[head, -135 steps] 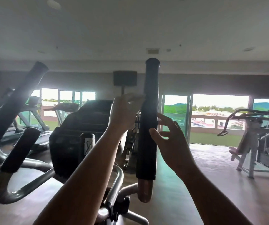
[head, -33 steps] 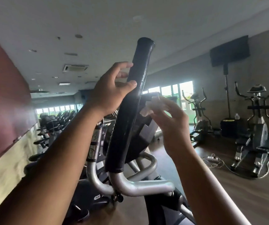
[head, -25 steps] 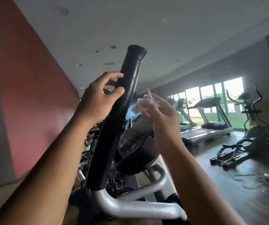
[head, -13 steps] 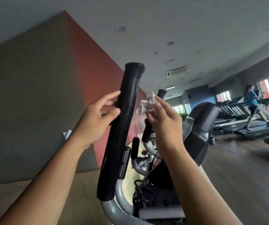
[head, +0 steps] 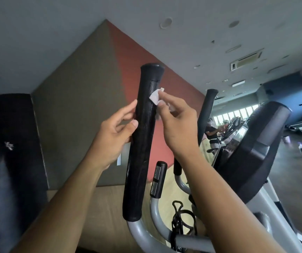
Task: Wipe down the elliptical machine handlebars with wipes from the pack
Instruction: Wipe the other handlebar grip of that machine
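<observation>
Right hand (head: 178, 125) pinches a small crumpled white wipe (head: 155, 97) against the tall black foam handlebar grip (head: 143, 139) near its top; left hand (head: 113, 136), fingers loosely spread, steadies it at nine o'clock. Far black grip (head: 207, 108) at three o'clock looks untouched; pack unseen.

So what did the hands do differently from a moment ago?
The right hand brought the white wipe across to the black handlebar grip, and it now looks to touch the grip near the top. The left hand slid a little lower and its fingers opened looser. The view also swung around the machine. Same as before: the left hand steadies the grip and the right pinches the wipe.
</observation>
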Demonstrator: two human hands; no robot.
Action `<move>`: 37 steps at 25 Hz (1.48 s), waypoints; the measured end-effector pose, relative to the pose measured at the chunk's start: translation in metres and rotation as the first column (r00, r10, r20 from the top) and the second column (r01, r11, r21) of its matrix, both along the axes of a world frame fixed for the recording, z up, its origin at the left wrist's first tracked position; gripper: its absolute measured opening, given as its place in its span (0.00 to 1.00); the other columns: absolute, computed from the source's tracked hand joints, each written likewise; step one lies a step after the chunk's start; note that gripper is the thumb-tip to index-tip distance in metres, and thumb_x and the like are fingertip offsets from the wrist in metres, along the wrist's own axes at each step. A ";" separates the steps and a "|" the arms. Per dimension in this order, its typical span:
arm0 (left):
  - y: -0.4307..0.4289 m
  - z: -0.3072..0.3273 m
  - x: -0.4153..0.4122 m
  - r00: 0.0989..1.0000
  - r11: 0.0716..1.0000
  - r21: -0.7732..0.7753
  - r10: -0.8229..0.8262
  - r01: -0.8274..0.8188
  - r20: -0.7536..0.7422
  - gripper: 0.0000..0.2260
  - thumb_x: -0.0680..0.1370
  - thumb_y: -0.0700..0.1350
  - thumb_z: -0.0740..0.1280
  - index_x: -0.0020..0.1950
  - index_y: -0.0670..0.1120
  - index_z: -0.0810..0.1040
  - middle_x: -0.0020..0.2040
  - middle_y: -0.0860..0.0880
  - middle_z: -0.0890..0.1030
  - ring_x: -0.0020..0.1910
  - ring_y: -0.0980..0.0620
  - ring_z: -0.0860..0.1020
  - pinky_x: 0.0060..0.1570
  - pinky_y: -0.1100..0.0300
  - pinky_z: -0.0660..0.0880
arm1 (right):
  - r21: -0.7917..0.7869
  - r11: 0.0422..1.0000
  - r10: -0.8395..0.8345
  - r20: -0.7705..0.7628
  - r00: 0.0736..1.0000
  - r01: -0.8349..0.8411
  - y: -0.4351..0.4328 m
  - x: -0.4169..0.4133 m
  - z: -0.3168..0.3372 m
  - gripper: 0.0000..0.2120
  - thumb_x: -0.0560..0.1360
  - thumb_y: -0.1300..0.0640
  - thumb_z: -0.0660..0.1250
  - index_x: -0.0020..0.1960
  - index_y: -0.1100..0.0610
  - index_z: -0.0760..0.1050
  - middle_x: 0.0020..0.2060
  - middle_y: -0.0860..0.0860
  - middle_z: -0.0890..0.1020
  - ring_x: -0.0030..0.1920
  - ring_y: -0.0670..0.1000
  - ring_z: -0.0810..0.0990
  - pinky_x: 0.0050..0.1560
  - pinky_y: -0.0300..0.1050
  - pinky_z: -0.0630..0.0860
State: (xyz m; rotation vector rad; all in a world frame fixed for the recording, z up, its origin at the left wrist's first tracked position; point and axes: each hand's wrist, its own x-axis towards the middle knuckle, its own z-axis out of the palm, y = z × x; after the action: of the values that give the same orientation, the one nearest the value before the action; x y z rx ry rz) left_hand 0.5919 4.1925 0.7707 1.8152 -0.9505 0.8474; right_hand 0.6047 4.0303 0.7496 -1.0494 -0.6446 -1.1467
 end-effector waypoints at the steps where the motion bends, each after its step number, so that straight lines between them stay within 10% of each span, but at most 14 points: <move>1: -0.001 0.000 -0.001 1.000 1.000 -0.005 0.007 -0.007 -0.002 0.22 0.83 0.35 0.63 0.68 0.61 0.73 0.54 0.63 0.83 0.52 0.61 0.83 0.49 0.64 0.80 | -0.018 0.999 -0.039 0.016 0.999 0.039 0.001 0.001 -0.007 0.11 0.80 0.59 0.67 0.62 0.52 0.82 0.55 0.41 0.82 0.56 0.40 0.80 0.56 0.32 0.74; 10: -0.003 -0.005 -0.002 0.999 0.998 -0.023 0.052 -0.051 0.009 0.22 0.83 0.36 0.62 0.70 0.60 0.71 0.57 0.63 0.83 0.57 0.62 0.82 0.51 0.64 0.79 | 0.166 0.968 -0.207 0.116 0.971 0.187 -0.009 -0.003 0.002 0.14 0.78 0.62 0.68 0.62 0.50 0.79 0.56 0.42 0.79 0.57 0.42 0.79 0.56 0.40 0.79; 23: -0.005 -0.007 -0.004 0.998 0.998 -0.024 0.052 -0.052 0.018 0.22 0.84 0.37 0.62 0.70 0.63 0.71 0.61 0.59 0.81 0.56 0.61 0.82 0.55 0.62 0.79 | -0.079 0.977 -0.192 0.063 0.979 0.197 0.009 0.005 -0.031 0.17 0.76 0.64 0.68 0.62 0.50 0.80 0.53 0.40 0.80 0.54 0.45 0.81 0.57 0.50 0.79; 37: 0.008 -0.028 -0.003 0.997 0.999 -0.043 -0.018 0.015 -0.077 0.22 0.84 0.35 0.60 0.72 0.58 0.70 0.63 0.64 0.80 0.64 0.64 0.77 0.53 0.66 0.78 | -0.063 0.962 -0.264 0.022 0.964 0.265 0.042 0.005 -0.084 0.19 0.73 0.70 0.69 0.60 0.55 0.82 0.52 0.48 0.81 0.52 0.34 0.77 0.51 0.28 0.72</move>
State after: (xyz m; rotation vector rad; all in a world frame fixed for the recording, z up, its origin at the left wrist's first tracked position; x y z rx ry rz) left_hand 0.5887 4.2003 0.7424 1.7884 -0.8912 0.7759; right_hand 0.6098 4.0725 0.6657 -1.2117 -0.5664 -1.3725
